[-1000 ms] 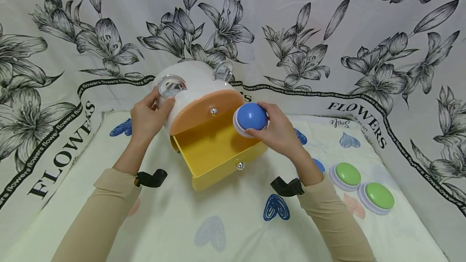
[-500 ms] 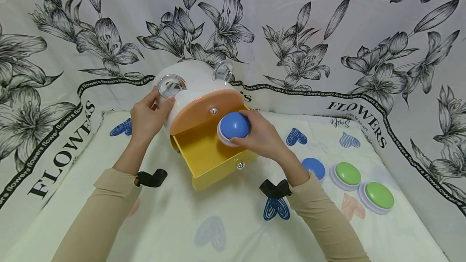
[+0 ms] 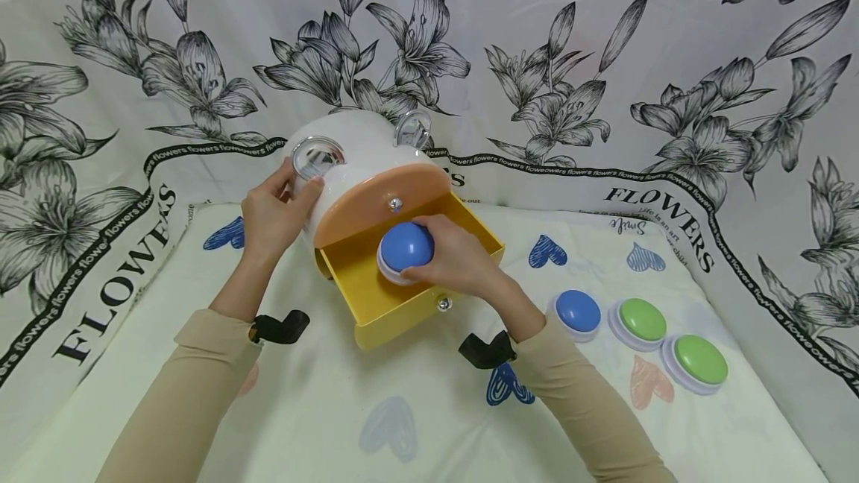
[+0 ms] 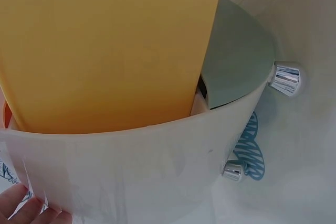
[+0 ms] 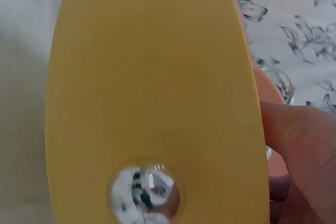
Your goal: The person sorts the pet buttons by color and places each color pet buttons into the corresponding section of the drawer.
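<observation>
A white rounded drawer cabinet [image 3: 349, 144] stands on the cloth, its yellow drawer [image 3: 359, 293] pulled out. My right hand [image 3: 463, 256] grips a blue dome push button [image 3: 407, 244] with a white base, thumb on the near side. The button is inside the drawer; whether its base touches the floor I cannot tell. In the right wrist view the drawer front [image 5: 152, 77] hides the button. My left hand [image 3: 275, 211] holds the cabinet's left side beside a clear round part [image 3: 318, 158]. The left wrist view shows its fingers [image 4: 31, 213] against the white shell.
Right of the cabinet lie another blue button [image 3: 578, 311] and two green buttons [image 3: 642, 320]. An orange drawer front [image 3: 382, 203] sits shut above the yellow drawer. The left wrist view shows a grey-green drawer [image 4: 239, 51] slightly out. Flowered cloth [image 3: 537, 80] hangs behind.
My right hand has carried the blue button leftward and down, from above the yellow drawer's right side into its middle. The left hand and cabinet have stayed put.
</observation>
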A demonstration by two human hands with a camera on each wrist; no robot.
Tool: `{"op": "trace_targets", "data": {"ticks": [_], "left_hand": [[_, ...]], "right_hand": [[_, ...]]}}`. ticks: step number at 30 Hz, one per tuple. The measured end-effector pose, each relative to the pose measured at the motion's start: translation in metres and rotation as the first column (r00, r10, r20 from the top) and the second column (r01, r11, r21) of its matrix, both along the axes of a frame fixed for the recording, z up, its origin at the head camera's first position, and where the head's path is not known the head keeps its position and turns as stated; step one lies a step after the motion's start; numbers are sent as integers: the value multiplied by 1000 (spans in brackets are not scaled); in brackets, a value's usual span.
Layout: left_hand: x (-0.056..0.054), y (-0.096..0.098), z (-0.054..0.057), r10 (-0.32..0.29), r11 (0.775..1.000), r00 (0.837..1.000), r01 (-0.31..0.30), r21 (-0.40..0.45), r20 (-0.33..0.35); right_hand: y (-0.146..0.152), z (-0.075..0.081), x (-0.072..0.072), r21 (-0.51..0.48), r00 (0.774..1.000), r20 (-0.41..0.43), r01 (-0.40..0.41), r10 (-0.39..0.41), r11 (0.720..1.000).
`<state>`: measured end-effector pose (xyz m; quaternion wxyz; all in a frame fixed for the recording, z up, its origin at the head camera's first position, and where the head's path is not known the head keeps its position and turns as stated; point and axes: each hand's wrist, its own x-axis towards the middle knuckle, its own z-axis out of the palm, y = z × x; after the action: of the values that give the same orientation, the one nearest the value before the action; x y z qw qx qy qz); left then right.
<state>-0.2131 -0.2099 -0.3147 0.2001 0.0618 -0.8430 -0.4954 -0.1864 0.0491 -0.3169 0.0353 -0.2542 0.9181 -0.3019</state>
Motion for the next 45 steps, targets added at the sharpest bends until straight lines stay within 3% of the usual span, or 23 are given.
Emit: {"op": "trace_targets", "data": {"ticks": [16,28,45], "left_hand": [[0,0,0,4,1000,1000,-4,5,16],[-1,0,0,-3,1000,1000,3,13,5],[-1,0,0,-4,1000,1000,4,11,1]], "right_hand": [[-31,-1,-1,166,995,63,-88,78,982],[-49,0,-3,208,982,88,-182,167,961],[-55,0,-3,298,976,128,-205,174,932]]}}
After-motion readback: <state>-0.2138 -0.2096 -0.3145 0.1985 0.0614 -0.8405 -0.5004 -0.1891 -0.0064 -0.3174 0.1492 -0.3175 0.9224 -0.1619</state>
